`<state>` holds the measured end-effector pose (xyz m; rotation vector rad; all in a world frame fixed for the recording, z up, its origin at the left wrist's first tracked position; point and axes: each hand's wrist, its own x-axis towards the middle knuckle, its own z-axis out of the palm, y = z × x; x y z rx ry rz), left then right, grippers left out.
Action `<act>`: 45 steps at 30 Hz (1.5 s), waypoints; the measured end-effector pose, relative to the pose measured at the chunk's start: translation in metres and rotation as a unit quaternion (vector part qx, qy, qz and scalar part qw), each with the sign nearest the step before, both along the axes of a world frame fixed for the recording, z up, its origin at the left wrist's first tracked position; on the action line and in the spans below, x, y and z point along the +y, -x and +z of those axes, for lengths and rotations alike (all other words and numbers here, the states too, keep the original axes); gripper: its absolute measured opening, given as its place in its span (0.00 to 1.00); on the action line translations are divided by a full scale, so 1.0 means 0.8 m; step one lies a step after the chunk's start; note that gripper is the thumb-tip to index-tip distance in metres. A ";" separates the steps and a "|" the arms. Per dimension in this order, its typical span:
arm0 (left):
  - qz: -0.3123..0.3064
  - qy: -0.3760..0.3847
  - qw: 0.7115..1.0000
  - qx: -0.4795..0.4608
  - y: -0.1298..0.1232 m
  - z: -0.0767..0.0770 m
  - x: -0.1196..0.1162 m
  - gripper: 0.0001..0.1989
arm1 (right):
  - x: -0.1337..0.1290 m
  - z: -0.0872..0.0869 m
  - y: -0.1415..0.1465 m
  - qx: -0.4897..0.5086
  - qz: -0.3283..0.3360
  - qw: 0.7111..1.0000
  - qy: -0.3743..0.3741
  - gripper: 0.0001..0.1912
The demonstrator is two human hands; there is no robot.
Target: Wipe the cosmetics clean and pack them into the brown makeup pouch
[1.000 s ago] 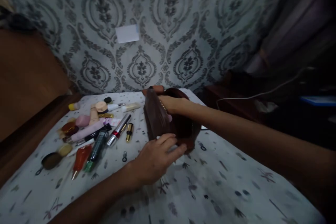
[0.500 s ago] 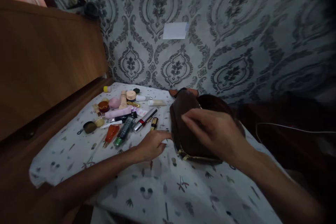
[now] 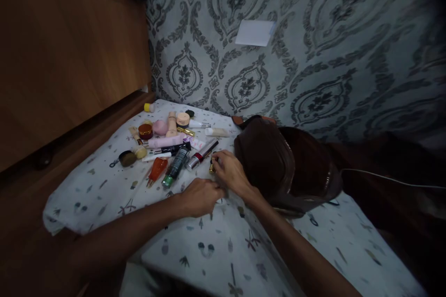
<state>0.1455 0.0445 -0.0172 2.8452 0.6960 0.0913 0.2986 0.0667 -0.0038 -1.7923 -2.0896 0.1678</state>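
My right hand (image 3: 229, 171) reaches down beside the bag, its thumb and fingers closed around a small black-and-gold lipstick (image 3: 212, 167) on the cloth. Just below it, my left hand (image 3: 203, 197) rests on the cloth with fingers curled; whatever may be inside them is hidden. To the right of my hands lies a dark brown leather bag (image 3: 265, 158). Left of the lipstick are a silver tube with a red band (image 3: 198, 160), a dark bottle with a green end (image 3: 176, 167) and an orange bottle (image 3: 157, 170).
More cosmetics lie behind these: a pink tube (image 3: 165, 141), a brown-lidded jar (image 3: 145, 131), a cream jar (image 3: 182, 119) and a white tube (image 3: 216, 132). A wooden cabinet (image 3: 73, 55) borders the left, a patterned wall (image 3: 188, 74) the back. A white cable (image 3: 390, 178) runs at right.
My right hand has moved left and down from over the bag to the lipstick. My left hand has drawn away from the bag's edge and curled its fingers. The view has shifted.
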 end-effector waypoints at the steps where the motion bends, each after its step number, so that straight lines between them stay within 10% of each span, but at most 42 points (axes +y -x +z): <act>1: -0.002 0.000 1.000 -0.002 0.000 0.000 0.001 0.13 | 0.006 -0.006 0.001 0.001 0.002 1.000 -0.010 0.12; 26: -0.030 0.025 0.999 -0.008 0.009 0.011 0.010 0.08 | 0.044 -0.073 0.005 0.178 0.007 0.970 -0.166 0.09; 45: -0.041 0.030 0.999 -0.008 0.013 0.007 0.015 0.12 | 0.068 -0.022 0.051 0.172 0.052 0.974 -0.136 0.09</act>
